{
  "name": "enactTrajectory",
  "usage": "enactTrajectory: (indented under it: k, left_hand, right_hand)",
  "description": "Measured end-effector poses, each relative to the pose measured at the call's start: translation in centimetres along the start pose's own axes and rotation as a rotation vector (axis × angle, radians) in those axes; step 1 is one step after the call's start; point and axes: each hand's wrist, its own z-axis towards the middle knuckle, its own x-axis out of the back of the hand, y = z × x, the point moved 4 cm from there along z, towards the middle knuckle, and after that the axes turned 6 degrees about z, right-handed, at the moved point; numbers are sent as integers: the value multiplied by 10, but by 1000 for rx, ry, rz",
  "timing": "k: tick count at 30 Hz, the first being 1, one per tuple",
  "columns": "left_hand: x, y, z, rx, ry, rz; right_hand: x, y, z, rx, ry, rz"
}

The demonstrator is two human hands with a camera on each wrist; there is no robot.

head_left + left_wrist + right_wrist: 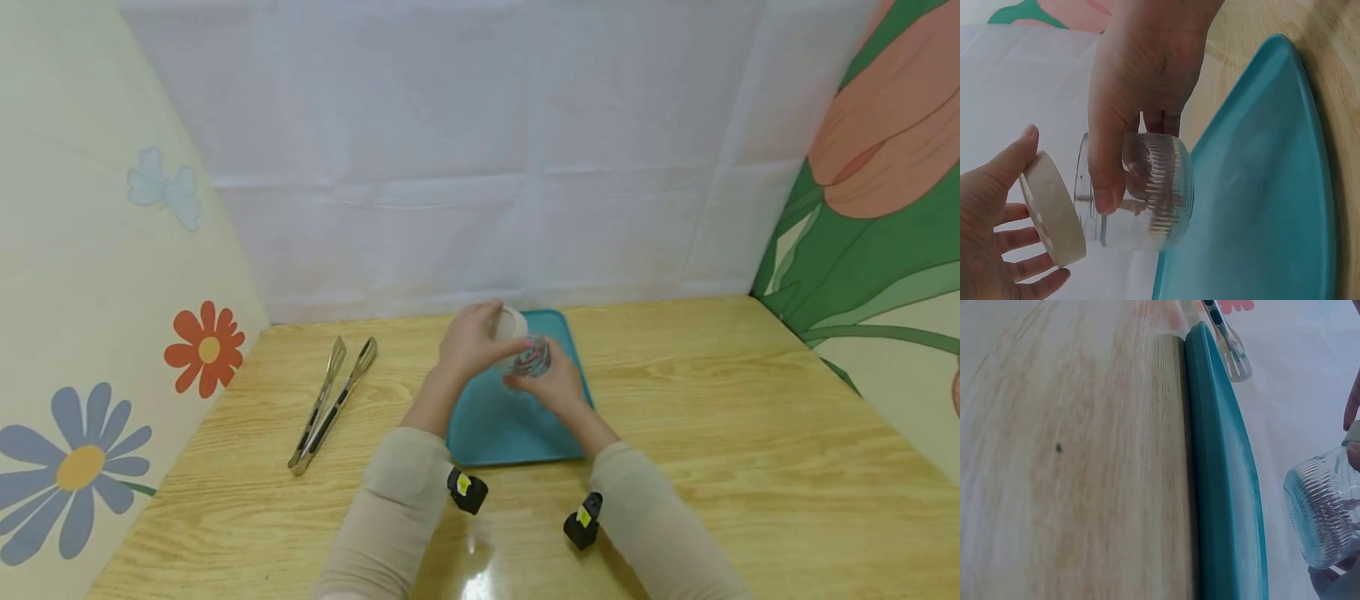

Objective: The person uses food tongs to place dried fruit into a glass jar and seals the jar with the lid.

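My left hand (470, 342) holds a round whitish lid (1054, 212) by its edge, thumb on one side and fingers on the other. My right hand (561, 385) grips a clear glass jar (1169, 187) with ribbed sides, the thumb lying across it near the mouth. In the left wrist view the jar is tipped on its side and the lid stands tilted at its mouth. Both are held above a teal tray (510, 429). The right wrist view catches only the ribbed bottom part of the jar at its right edge.
Metal tongs (324, 421) with dark handle grips lie on the wooden table (712, 467) left of the tray. A white cloth (420, 150) hangs behind the table. Flower-printed panels (75, 250) stand at both sides.
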Motion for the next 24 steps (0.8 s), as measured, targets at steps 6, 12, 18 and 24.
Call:
enactTrajectory:
  k: [6,12,18,24]
  left_hand:
    - [-3,9,1,11,-50,119]
    - [-5,14,2,52,-93,201]
    - [-10,17,2,92,-139,278]
    - [-13,19,2,104,-153,295]
  right_hand:
    - [-4,-2,-3,30,-32,36]
    - [-5,-5,-5,43,-39,64]
    - [-7,-7,-5,33,-35,77]
    - [-7,-6,-4,32,-15,64]
